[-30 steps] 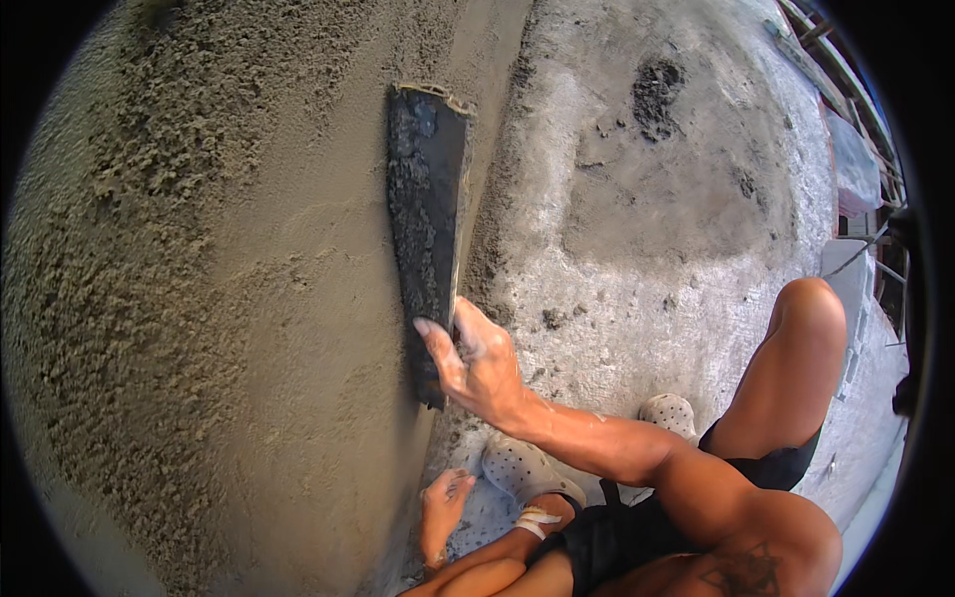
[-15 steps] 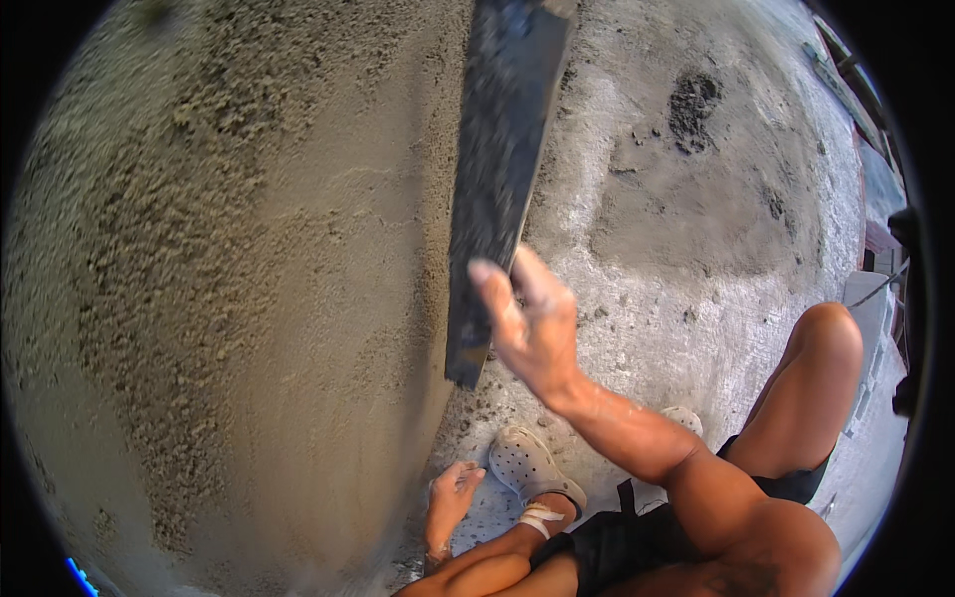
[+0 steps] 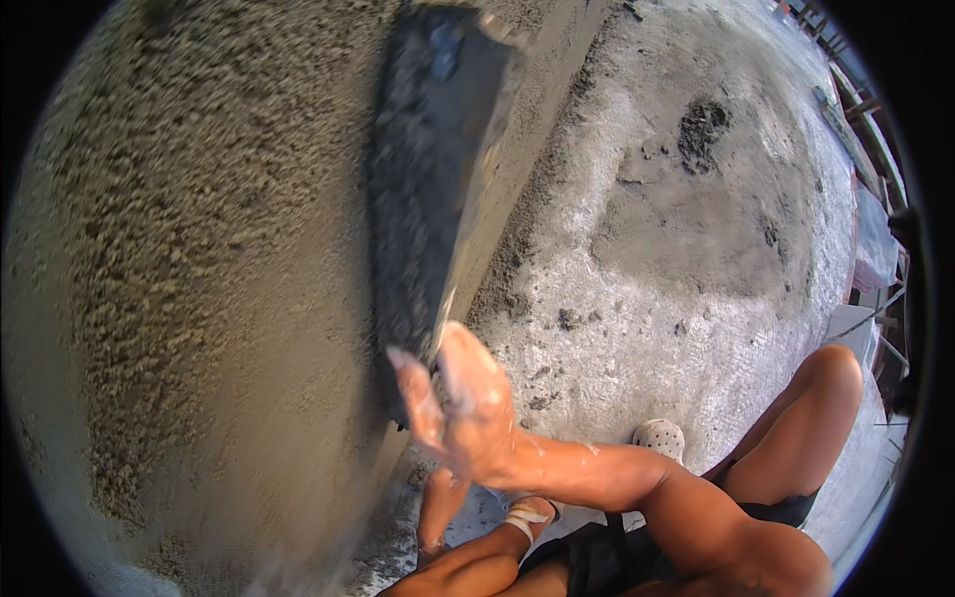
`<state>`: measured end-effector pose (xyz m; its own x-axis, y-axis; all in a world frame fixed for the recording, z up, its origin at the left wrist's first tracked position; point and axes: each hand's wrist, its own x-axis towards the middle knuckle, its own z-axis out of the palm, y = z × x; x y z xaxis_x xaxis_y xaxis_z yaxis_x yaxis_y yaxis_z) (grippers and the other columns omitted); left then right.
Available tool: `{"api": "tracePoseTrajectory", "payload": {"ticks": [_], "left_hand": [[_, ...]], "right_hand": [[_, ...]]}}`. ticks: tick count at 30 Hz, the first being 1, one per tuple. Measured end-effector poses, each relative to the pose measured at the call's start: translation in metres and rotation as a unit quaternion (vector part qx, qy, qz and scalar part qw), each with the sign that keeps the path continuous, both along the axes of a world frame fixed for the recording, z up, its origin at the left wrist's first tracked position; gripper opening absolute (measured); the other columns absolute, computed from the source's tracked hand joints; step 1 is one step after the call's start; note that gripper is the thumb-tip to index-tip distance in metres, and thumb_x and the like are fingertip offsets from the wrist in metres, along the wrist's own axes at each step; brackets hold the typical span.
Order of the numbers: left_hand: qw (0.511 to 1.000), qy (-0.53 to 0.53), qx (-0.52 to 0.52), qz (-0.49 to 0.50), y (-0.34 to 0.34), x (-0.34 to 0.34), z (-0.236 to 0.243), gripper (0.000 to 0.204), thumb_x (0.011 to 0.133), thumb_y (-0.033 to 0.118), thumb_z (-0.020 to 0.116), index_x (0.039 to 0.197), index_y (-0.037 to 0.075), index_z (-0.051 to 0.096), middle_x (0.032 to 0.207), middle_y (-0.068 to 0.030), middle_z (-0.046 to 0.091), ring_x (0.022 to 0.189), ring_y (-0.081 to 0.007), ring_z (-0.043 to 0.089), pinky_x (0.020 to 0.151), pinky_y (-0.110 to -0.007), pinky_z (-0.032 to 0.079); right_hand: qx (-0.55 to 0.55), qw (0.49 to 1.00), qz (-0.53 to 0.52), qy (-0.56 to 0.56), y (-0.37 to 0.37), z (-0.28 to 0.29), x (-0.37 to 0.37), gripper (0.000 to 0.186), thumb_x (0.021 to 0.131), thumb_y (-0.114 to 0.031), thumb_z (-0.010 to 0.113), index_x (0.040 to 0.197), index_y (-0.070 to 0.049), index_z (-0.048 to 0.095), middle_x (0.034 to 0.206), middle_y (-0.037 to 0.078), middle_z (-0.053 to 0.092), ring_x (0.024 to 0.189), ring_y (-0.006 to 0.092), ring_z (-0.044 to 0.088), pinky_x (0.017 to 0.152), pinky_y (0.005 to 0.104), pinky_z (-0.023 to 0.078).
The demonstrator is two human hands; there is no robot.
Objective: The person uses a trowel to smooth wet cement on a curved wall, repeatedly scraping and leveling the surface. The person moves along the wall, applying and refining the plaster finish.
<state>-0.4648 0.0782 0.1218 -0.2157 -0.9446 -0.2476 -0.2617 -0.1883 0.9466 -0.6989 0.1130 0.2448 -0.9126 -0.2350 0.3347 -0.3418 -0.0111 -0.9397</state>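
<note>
My right hand (image 3: 466, 408) grips the lower end of a long dark board (image 3: 428, 189), with the thumb on its face and the fingers round its edge. The board stands close along the wall, its far end blurred by motion; whether it touches the mortar I cannot tell. Fresh grey mortar covers the wall (image 3: 229, 298), coarse in a wide band and smoother toward the bottom. My left hand (image 3: 445, 488) is low, near the foot of the wall and behind my right hand. Its fingers are mostly hidden.
On the pale concrete floor (image 3: 597, 368) lies a damp mortar patch (image 3: 686, 234) with a dark clump (image 3: 703, 134). Crumbs of mortar line the wall's foot. My bent knee (image 3: 831, 388) and a light perforated clog (image 3: 659, 436) are at the lower right. Planks and debris edge the far right.
My right hand has moved left and down with the board, which now lies farther over the wall. The view has shifted slightly. My left hand's fingers have become covered by my right hand.
</note>
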Motion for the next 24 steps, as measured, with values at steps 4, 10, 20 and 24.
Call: {"api": "tracePoseTrajectory", "payload": {"ticks": [4, 10, 20, 24], "left_hand": [[0.813, -0.306, 0.055, -0.492, 0.002, -0.019, 0.001, 0.034, 0.095, 0.027, 0.069, 0.112, -0.003, 0.068, 0.099, -0.0176, 0.074, 0.092, -0.0233, 0.072, 0.082, -0.033, 0.055], [0.794, -0.295, 0.042, -0.531, -0.010, -0.002, 0.011, 0.036, 0.095, 0.030, 0.069, 0.112, -0.002, 0.068, 0.099, -0.0190, 0.074, 0.092, -0.0250, 0.073, 0.081, -0.034, 0.055], [0.822, -0.303, 0.069, -0.478, -0.014, 0.014, 0.019, 0.033, 0.093, 0.027, 0.072, 0.111, -0.001, 0.069, 0.094, -0.0170, 0.075, 0.086, -0.0214, 0.072, 0.077, -0.033, 0.056], [0.811, -0.292, 0.055, -0.503, -0.015, 0.015, 0.007, 0.038, 0.094, 0.031, 0.071, 0.112, -0.002, 0.068, 0.093, -0.0196, 0.074, 0.085, -0.0277, 0.074, 0.077, -0.036, 0.056]], "right_hand": [[-0.043, 0.984, 0.144, -0.090, 0.010, 0.004, 0.041, 0.024, 0.084, 0.002, 0.072, 0.105, 0.008, 0.063, 0.078, 0.018, 0.059, 0.065, 0.0349, 0.059, 0.058, 0.0427, 0.048], [0.006, 0.999, 0.008, -0.043, 0.040, -0.016, -0.069, 0.017, 0.097, -0.014, 0.065, 0.102, 0.002, 0.066, 0.079, 0.016, 0.061, 0.065, 0.0266, 0.061, 0.057, 0.0408, 0.049], [-0.012, 0.996, -0.074, -0.046, 0.003, 0.037, -0.089, 0.013, 0.096, -0.012, 0.064, 0.093, 0.001, 0.061, 0.067, 0.016, 0.056, 0.055, 0.0313, 0.057, 0.054, 0.0411, 0.047], [-0.066, 0.998, 0.000, -0.022, -0.004, 0.043, -0.009, 0.012, 0.091, -0.005, 0.069, 0.091, 0.002, 0.059, 0.069, 0.017, 0.054, 0.059, 0.0373, 0.056, 0.054, 0.0441, 0.046]]}}
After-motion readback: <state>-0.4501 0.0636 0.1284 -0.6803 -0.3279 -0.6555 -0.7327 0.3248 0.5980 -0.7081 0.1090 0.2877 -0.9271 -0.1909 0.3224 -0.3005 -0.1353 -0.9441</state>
